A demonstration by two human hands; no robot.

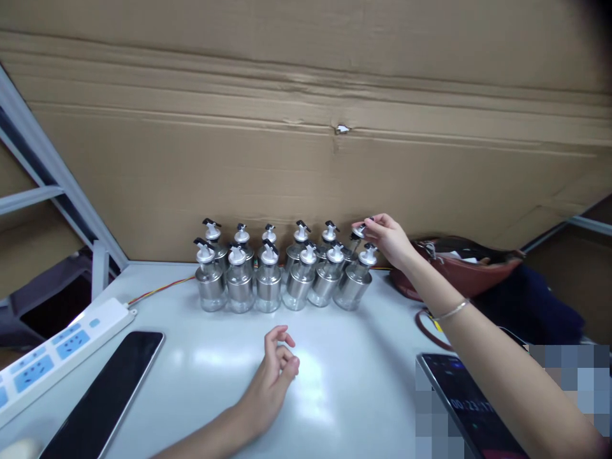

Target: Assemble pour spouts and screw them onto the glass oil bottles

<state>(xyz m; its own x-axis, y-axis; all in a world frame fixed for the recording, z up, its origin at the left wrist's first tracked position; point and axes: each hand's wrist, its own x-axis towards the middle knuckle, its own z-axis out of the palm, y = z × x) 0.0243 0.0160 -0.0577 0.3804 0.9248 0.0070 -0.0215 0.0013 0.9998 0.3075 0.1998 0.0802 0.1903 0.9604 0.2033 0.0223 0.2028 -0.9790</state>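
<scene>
Two rows of glass dispenser bottles stand on the table, with metal bands round their bodies and silvery tops carrying black levers. A front-row bottle point(268, 290) is near the middle. At the right end of the back row, my right hand point(385, 239) pinches the dispenser top point(358, 233) of a bottle. That top sits slightly above the bottle, a dark stem showing beneath it; the bottle's body is mostly hidden behind the front row. My left hand point(277, 382) hovers over or rests on the table in front of the bottles, fingers loosely curled and apart, holding nothing.
A white power strip point(71, 347) and a dark-screened phone point(108, 389) lie on the left. On the right are a reddish-brown bag point(478, 274), dark blue cloth point(535, 306) and a device showing a timer point(459, 389). Cardboard point(239, 172) rises behind the table point(201, 389).
</scene>
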